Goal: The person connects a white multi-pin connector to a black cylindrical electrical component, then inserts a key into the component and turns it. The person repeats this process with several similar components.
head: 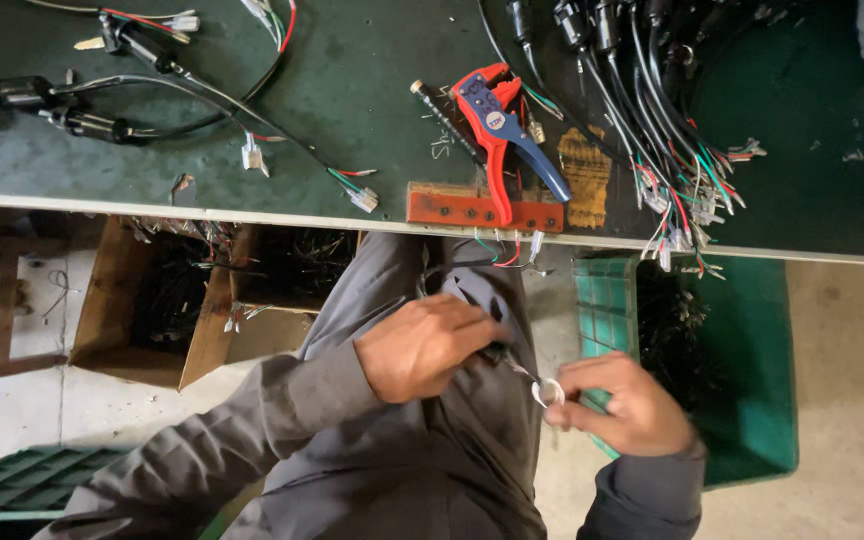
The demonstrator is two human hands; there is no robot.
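Below the counter [352,110] edge, the left hand [417,345] is clenched around a dark cable [497,352], while the right hand [622,405] pinches a small white ring [547,392] at the cable's tip, over the lap.

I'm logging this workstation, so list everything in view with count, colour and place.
Wire stripper: one, red and blue, bench edge.
Red block: one, bench front edge.
Cable bundle: many, black with coloured ends, bench right.
Loose harnesses: several, black, bench left.
Cardboard box: one, brown, under the bench, left.
Green crate: one, floor right.
Small white ring: one, at right fingertips.
Left hand: gripping a dark cable part.
Right hand: pinching the ring.
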